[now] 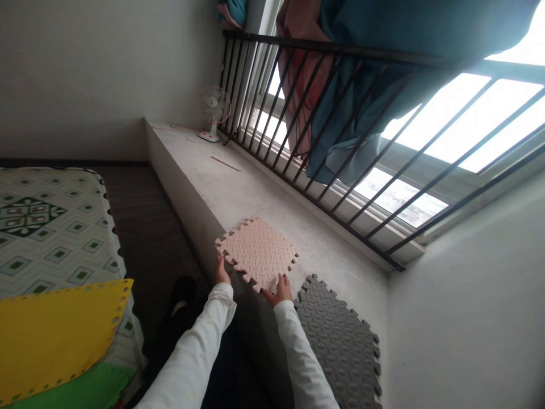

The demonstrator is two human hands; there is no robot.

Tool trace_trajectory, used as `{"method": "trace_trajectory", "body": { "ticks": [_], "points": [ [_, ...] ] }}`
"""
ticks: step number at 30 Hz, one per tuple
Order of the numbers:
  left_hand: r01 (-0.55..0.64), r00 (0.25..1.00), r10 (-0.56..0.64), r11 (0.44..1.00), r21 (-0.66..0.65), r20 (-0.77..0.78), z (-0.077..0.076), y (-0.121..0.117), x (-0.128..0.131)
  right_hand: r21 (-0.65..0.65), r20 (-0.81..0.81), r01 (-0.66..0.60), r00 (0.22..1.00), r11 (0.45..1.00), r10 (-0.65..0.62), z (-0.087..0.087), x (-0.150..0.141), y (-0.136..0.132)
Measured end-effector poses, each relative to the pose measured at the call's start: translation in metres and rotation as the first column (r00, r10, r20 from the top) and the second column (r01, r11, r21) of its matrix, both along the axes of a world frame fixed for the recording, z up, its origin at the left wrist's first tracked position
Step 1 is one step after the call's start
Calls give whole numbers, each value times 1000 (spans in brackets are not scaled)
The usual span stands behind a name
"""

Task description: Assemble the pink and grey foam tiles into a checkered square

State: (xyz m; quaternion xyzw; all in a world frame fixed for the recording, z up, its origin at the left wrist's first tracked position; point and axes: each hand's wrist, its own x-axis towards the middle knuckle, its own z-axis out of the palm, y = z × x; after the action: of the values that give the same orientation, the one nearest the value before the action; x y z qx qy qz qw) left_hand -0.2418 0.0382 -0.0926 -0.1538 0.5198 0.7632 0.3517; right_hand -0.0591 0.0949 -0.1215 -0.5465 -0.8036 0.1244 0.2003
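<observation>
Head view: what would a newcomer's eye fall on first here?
Probably the pink foam tile at the edge of the ledge, with the left hand and right hand at its near side. Next, the teal-and-pink curtain by the bright window, upper right, then the yellow sheet, lower left.

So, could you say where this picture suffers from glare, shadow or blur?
In the head view, glare washes out the large glass panes at right; the teal fabric curtain hangs backlit; the dark grey floor at left is shadowed; the pale pink textured foam tile looks readable, without strong motion blur.
</observation>
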Motion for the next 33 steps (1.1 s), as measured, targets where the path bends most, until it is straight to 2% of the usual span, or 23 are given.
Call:
{"method": "trace_trajectory", "body": {
  "ticks": [7, 12, 15, 18, 21, 28, 33],
  "points": [
    [-98, 989, 92, 994, 39, 119, 17, -9, -4, -15, -3, -3, 1000, 1000, 3, 4, 4, -4],
    [-70, 984, 44, 987, 144, 175, 28, -19, -3, 48, -46, 66, 997, 997, -64, -7, 12, -18],
    [-32, 978, -11, 979, 202, 208, 31, -21, -1, 69, -42, 43, 998, 997, -40, -14, 18, -29],
    [16, 979, -56, 980, 199, 198, 33, -22, 4, 64, -47, 9, 999, 998, -6, -16, 20, -34],
    [54, 982, -81, 986, 158, 173, 32, -23, 10, 79, -67, 30, 997, 996, -24, -14, 19, -33],
    [86, 978, -113, 984, 154, 176, 30, -27, 12, 110, -32, 10, 999, 994, -7, -11, 15, -21],
    [107, 976, -133, 982, 153, 171, 30, -28, 12, 81, -12, -23, 1000, 996, 24, -8, 16, -8]
  ]
}}
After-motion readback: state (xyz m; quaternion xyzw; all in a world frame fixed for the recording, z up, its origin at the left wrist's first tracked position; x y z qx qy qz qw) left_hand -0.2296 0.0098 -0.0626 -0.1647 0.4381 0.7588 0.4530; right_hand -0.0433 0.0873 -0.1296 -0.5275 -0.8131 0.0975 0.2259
